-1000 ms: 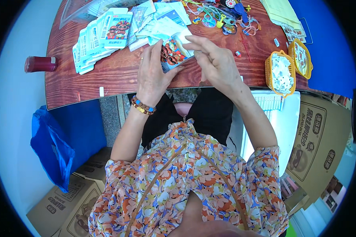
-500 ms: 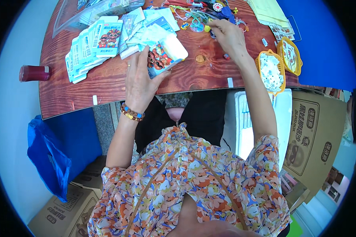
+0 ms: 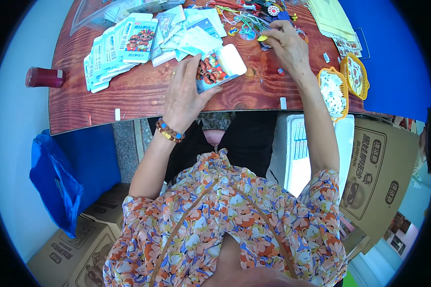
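Note:
My left hand [image 3: 183, 98] grips a small printed cardboard box [image 3: 215, 74] with cartoon figures on its front. Its white flap stands open at the right end. At the far side of the table, my right hand [image 3: 289, 50] pinches a small yellow trinket [image 3: 262, 38] at its fingertips. Just beyond those fingers lies a heap of coloured cords [image 3: 248, 21] and small plastic charms. Left of the held box, flat printed boxes [image 3: 105, 55] lie in a fanned stack, beside loose clear and pale blue packets [image 3: 198, 40].
Two yellow baskets [image 3: 345, 107] with white and printed slips stand at the table's right edge, near yellow sheets [image 3: 333, 21]. A dark red jar [image 3: 44, 77] lies at the left edge. Below right are a white foam box [image 3: 289, 155] and a large carton [image 3: 380, 167].
The view has shifted slightly. My left hand has carried the box a little to the right. My right fingers have drawn together at the yellow trinket, beside the heap of cords.

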Motion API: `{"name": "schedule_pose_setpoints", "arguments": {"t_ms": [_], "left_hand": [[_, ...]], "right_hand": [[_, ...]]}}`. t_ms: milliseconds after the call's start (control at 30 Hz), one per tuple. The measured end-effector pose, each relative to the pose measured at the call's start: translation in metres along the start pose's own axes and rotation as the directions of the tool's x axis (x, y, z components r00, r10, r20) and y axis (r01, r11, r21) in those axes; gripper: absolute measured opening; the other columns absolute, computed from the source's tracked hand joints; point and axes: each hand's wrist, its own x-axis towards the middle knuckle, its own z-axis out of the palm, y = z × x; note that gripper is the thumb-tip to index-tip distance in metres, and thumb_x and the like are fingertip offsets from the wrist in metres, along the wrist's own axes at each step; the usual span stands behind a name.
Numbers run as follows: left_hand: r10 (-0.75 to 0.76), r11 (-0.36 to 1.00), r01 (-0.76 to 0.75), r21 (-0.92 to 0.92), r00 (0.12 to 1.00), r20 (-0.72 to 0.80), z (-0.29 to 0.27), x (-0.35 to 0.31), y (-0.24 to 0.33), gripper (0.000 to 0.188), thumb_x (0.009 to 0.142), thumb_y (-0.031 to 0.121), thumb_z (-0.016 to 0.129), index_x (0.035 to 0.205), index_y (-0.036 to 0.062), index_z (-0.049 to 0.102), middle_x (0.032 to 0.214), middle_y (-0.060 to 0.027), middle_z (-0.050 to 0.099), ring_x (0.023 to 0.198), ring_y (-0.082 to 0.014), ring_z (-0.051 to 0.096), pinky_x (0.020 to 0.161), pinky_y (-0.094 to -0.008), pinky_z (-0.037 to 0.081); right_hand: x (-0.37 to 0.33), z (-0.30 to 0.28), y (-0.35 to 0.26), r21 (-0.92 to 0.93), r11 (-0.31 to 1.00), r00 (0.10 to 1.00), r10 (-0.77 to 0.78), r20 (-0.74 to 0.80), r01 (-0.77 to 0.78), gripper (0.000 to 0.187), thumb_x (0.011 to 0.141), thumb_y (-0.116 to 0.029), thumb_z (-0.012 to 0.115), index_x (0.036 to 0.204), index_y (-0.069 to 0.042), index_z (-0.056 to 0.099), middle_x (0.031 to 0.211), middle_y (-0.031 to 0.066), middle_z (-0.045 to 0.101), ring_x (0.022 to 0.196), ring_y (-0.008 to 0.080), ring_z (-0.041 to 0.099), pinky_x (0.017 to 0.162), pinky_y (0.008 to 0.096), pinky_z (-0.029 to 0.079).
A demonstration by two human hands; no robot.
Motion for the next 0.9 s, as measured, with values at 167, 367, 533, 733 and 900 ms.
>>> {"name": "schedule_pose_setpoints", "arguments": {"t_ms": [167,367,533,733,900], "left_hand": [[0.008,1.0,-0.009,-0.01,1.0,-0.028,0.005,0.003,0.003,0.078,0.068,0.022,0.086,0.132,-0.001,0.048,0.121,-0.0184,0.055,0.111,-0.0363,0.056,0.091,-0.0441,0.048],[0.034,0.999,-0.035,-0.007,0.999,-0.015,0.008,0.003,0.006,0.08,0.068,0.02,0.086,0.134,-0.0012,0.046,0.119,-0.0183,0.055,0.108,-0.0354,0.057,0.089,-0.0438,0.049],[0.092,0.996,-0.091,0.021,0.995,-0.04,0.009,0.002,0.012,0.081,0.068,0.019,0.086,0.134,-0.0012,0.046,0.118,-0.0186,0.054,0.107,-0.036,0.057,0.089,-0.0442,0.049],[-0.008,0.999,0.007,-0.035,1.0,-0.024,0.005,0.0,0.004,0.081,0.068,0.022,0.086,0.135,-0.0013,0.046,0.12,-0.0197,0.054,0.109,-0.037,0.056,0.09,-0.0441,0.049],[0.009,0.999,-0.01,-0.03,0.999,-0.044,0.005,-0.001,0.001,0.083,0.068,0.023,0.086,0.136,-0.0021,0.046,0.123,-0.0205,0.054,0.111,-0.0367,0.056,0.091,-0.0438,0.049]], "right_hand": [[-0.008,-0.035,-0.043,0.602,0.756,0.959,0.116,0.26,-0.255,0.016,0.092,-0.007,0.065,0.105,-0.001,0.069,0.079,-0.0015,0.063,0.064,0.0027,0.052,0.058,0.0188,0.042],[0.0,-0.052,-0.086,0.456,0.869,0.916,-0.006,0.401,-0.194,0.013,0.088,-0.011,0.065,0.097,-0.003,0.069,0.073,0.0037,0.066,0.062,0.0125,0.059,0.058,0.0273,0.046],[0.004,-0.038,-0.107,0.096,0.994,0.92,-0.081,0.382,0.047,0.016,0.087,-0.017,0.062,0.094,-0.005,0.07,0.076,0.0137,0.067,0.07,0.0305,0.066,0.065,0.0411,0.05],[0.005,-0.03,-0.085,0.418,0.903,0.984,0.029,0.175,-0.101,0.022,0.091,-0.022,0.06,0.105,-0.009,0.073,0.077,0.0086,0.07,0.07,0.0258,0.068,0.064,0.0387,0.052],[0.036,-0.021,-0.013,0.064,0.94,0.937,0.325,0.124,-0.335,0.027,0.092,-0.031,0.057,0.107,-0.015,0.073,0.087,0.0093,0.071,0.078,0.0267,0.068,0.071,0.0398,0.052]]}}
